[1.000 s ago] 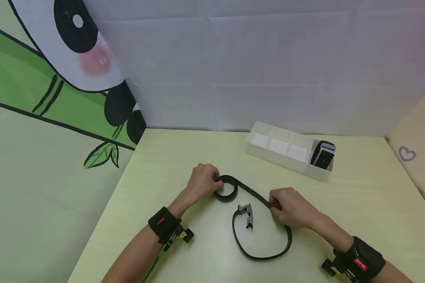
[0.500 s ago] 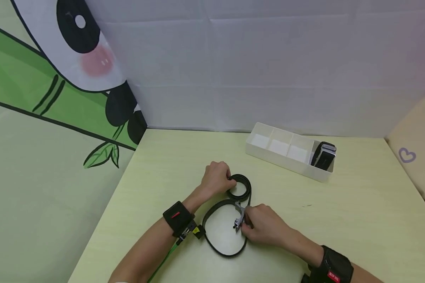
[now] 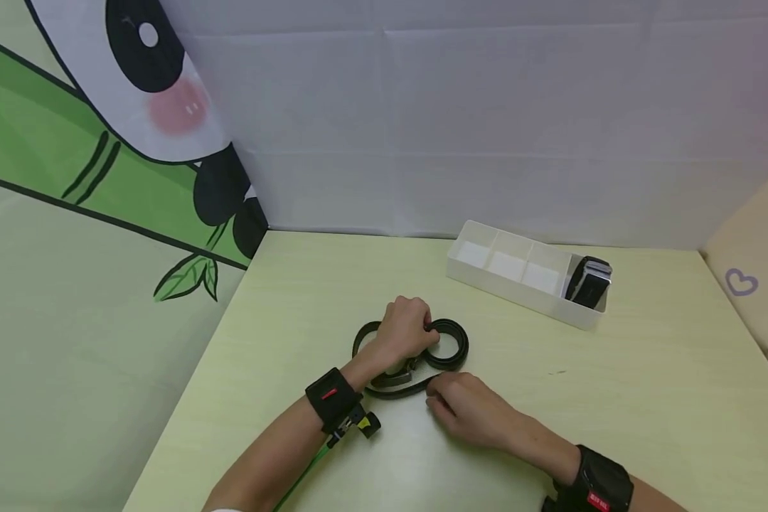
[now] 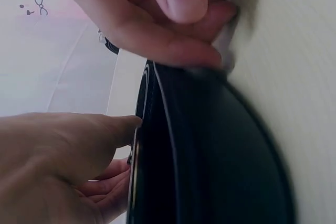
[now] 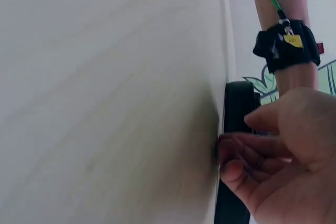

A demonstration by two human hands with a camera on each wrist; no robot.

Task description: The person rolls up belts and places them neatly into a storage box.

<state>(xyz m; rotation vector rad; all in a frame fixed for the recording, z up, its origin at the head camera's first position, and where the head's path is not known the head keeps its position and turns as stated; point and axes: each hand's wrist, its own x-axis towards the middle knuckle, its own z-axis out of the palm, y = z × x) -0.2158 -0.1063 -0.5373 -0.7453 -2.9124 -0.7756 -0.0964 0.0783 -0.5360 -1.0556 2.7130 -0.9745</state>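
A black belt (image 3: 464, 347) lies on the table, one part wound into a tight coil and the rest in a wider loop to the left. My left hand (image 3: 404, 331) pinches the coil's left side with thumb and index finger, its wrist crossing over the loop. The metal buckle (image 3: 404, 374) lies inside the loop, partly covered by that hand. My right hand (image 3: 470, 407) touches the strap just in front of the coil. In the right wrist view, its loosely bent fingers (image 5: 230, 148) rest against the strap (image 5: 239, 106), with the thumb apart from them.
Behind the hands stands a white divided tray (image 3: 512, 293). Its right compartment holds a black strap-like item with a silver part (image 3: 590, 281). The pale wooden table (image 3: 665, 384) meets a white cloth backdrop (image 3: 486, 128) at the back and a printed cloth (image 3: 70, 320) at the left.
My left hand and the coil have moved right. The right hand has moved left, letting the buckle end go. The wide loop has swung from the front right to the coil's left, buckle inside.
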